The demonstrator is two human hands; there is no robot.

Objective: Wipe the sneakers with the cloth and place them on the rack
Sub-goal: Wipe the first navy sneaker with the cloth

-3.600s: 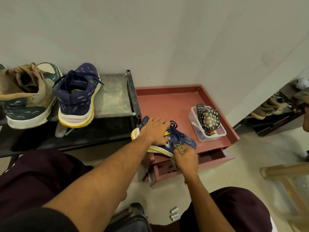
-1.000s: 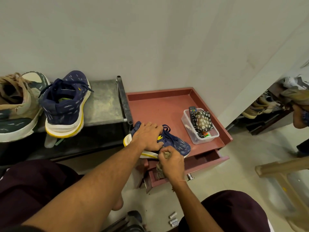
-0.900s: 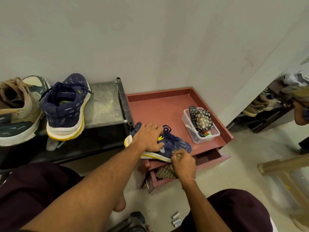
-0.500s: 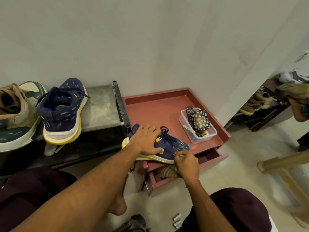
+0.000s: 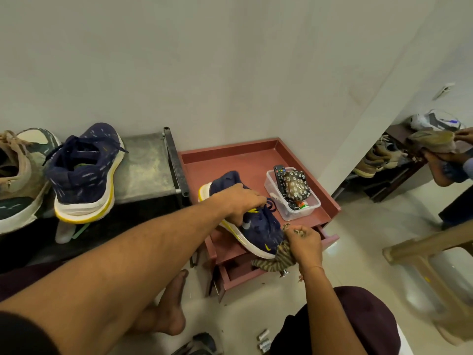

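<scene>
Head view, looking down: the left hand (image 5: pixel 240 202) presses on the navy knit sneaker with a white and yellow sole (image 5: pixel 258 226), its fingers curled over the laces and collar, gripping the shoe. The sneaker lies on the near part of the reddish-brown tray-topped tabletop (image 5: pixel 225 160), toe pointing to the near right over an open drawer (image 5: pixel 238 272). The right hand (image 5: pixel 303 242) is closed around a striped brown cloth (image 5: pixel 277 258), held against the toe. Far right on the tabletop sits a clear plastic box (image 5: pixel 294 213) holding a black remote (image 5: pixel 279 178) and a flowered pouch (image 5: pixel 295 184). To the left, the matching navy sneaker (image 5: pixel 84 172) stands on the dark metal rack (image 5: pixel 143 165), beside a tan and green sneaker (image 5: pixel 20 175).
</scene>
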